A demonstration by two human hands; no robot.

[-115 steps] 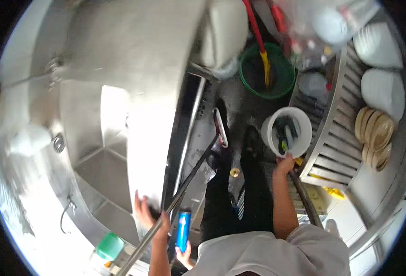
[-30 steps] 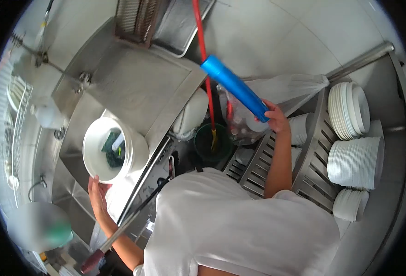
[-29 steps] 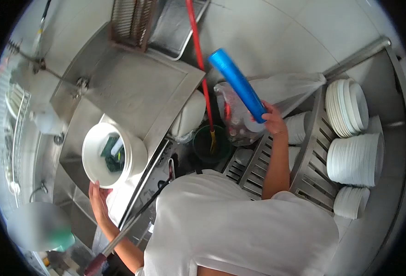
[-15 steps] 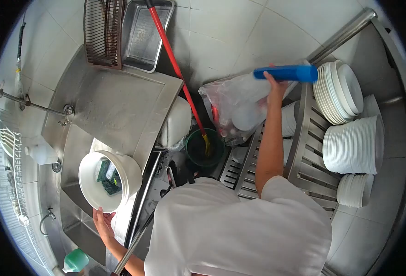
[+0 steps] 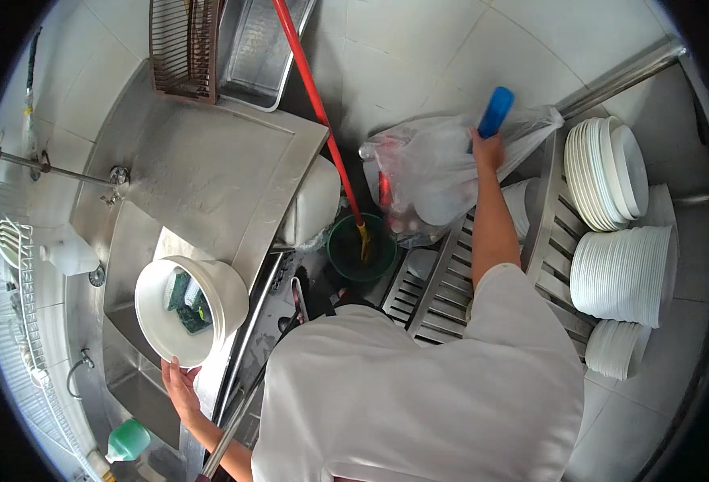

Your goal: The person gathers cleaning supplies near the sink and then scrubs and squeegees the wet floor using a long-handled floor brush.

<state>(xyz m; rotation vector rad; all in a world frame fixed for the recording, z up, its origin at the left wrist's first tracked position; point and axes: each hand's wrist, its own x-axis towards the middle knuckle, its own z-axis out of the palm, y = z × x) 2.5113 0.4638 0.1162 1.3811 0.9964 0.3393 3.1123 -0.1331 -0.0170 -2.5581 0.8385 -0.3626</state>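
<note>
At the lower edge of a white bucket (image 5: 230,301), my left hand (image 5: 181,390) is closed on the rim. The bucket is on the sink side, its mouth facing the camera, with dark green scouring pads (image 5: 191,312) inside. My right hand (image 5: 488,149) is wrapped around a blue cylinder-shaped object (image 5: 496,112), held over a clear plastic bag (image 5: 435,173). The object's exact kind does not show, and my fingers hide its lower end. Reddish items and round white shapes show through the bag.
Several stacks of white plates (image 5: 615,269) stand on a slatted metal rack (image 5: 559,245) at right. A red-handled tool (image 5: 310,88) leans in a dark green bucket (image 5: 346,271). Steel drainboard (image 5: 210,173), a brown dish rack (image 5: 182,68) and a green bottle (image 5: 128,439) are at left.
The blue object has swung from lying nearly level, pointing right, to pointing steeply up. My right hand has moved slightly right and down. My left hand stays on the bucket rim.
</note>
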